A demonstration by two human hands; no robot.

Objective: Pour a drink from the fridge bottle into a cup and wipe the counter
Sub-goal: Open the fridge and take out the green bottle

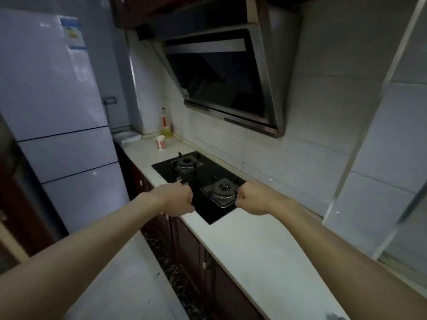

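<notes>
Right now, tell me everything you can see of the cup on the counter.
The cup is white, apparently paper, with red marking on its side. It stands upright, mouth open, on the pale counter beyond the hob, just in front of a bottle of yellowish liquid. Only the counter touches it; its contents cannot be seen.

The far cup (161,142) is white with red lettering, the hob (198,185) black, the counter (261,248) white.
</notes>
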